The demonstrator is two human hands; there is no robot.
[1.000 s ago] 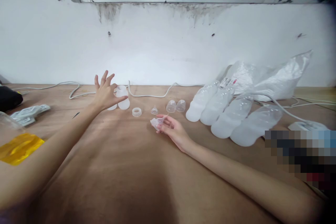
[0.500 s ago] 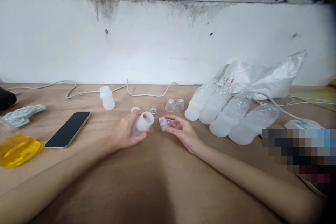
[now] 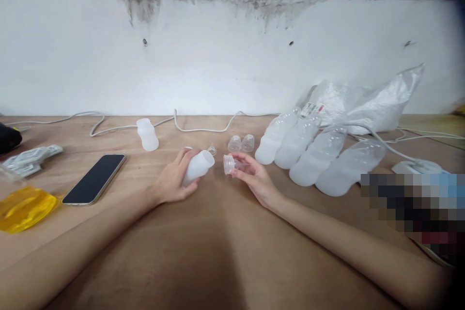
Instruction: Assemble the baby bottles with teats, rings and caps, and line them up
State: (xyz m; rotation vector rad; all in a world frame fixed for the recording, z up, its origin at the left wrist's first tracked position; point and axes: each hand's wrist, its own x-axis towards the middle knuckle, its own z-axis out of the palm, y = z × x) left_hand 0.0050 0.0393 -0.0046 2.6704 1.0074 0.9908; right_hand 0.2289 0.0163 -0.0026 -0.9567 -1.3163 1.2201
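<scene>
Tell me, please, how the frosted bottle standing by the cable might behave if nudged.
The frosted bottle would probably tip fairly readily, being tall for its narrow base. It looks like translucent plastic, so likely light. Its rounded sides suggest it could roll once down.

No lettering is showing legibly; the white label [image 3: 311, 108] on the plastic bag [image 3: 387, 99] is bearing only blurred print

A workroom, apparently; capped bottles [image 3: 307, 169] lining wooden tabletop [image 3: 189, 247].
</scene>
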